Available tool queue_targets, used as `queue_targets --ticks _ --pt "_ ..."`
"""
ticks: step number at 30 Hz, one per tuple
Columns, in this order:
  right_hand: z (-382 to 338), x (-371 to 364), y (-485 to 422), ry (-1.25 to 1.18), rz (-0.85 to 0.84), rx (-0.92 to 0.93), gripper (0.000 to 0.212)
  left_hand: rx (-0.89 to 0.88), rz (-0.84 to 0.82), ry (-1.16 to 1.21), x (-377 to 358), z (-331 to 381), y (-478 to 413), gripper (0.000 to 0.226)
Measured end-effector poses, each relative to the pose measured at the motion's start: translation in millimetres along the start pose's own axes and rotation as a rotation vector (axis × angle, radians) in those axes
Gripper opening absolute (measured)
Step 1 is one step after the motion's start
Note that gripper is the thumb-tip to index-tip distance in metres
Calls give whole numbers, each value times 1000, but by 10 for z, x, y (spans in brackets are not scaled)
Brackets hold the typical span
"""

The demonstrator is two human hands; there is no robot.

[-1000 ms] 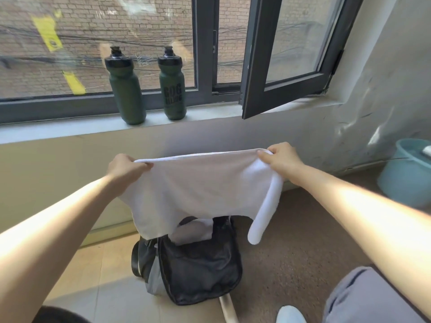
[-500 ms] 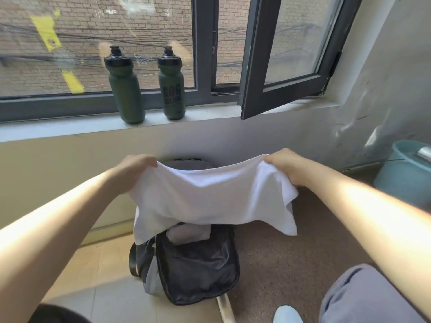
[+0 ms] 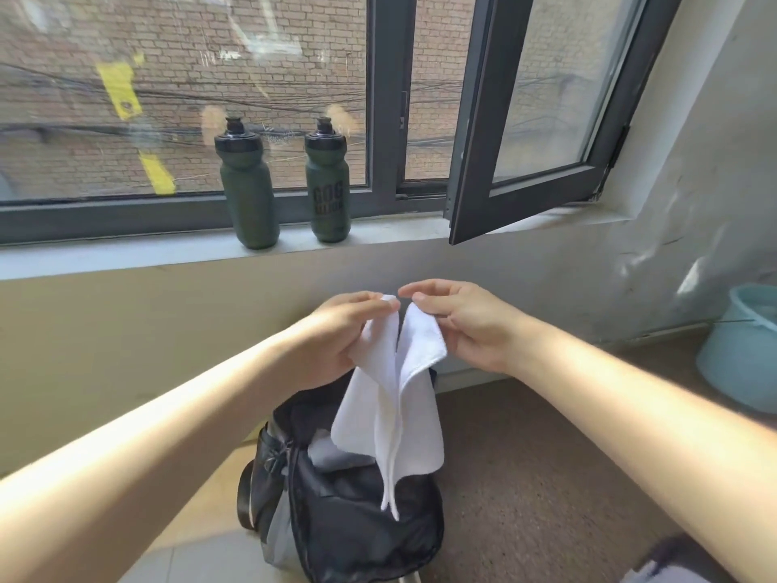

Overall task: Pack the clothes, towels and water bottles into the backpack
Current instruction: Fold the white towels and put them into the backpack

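Note:
A white towel [image 3: 393,414] hangs folded in half above the open black backpack [image 3: 353,507] on the floor. My left hand [image 3: 336,334] pinches one top corner and my right hand [image 3: 458,321] pinches the other, the two corners almost touching. Pale grey cloth [image 3: 332,452] shows inside the backpack's mouth, partly hidden by the towel. Two dark green water bottles with black caps stand upright on the windowsill, one on the left [image 3: 249,187] and one on the right [image 3: 327,183].
An open window sash [image 3: 542,132] juts inward over the sill at the right. A light blue bucket [image 3: 744,351] stands on the brown floor at far right. My knee in grey fabric [image 3: 681,565] is at the bottom right.
My hands have come together from a wide spread, folding the towel in half so it now hangs narrow over the backpack.

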State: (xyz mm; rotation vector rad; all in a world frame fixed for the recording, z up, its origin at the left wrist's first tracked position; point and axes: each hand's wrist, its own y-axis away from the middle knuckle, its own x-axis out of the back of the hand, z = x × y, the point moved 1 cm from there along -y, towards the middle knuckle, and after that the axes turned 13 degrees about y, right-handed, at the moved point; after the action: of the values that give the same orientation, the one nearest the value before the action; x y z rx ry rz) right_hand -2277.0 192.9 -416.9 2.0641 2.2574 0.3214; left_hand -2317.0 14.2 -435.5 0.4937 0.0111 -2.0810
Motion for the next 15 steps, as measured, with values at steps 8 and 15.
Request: queue_targets --ticks 8,15 --pt "-20 40 54 142 -18 194 35 -24 -133 101 64 12 21 41" --pt "71 28 47 506 137 396 18 6 -155 114 59 -48 2 40"
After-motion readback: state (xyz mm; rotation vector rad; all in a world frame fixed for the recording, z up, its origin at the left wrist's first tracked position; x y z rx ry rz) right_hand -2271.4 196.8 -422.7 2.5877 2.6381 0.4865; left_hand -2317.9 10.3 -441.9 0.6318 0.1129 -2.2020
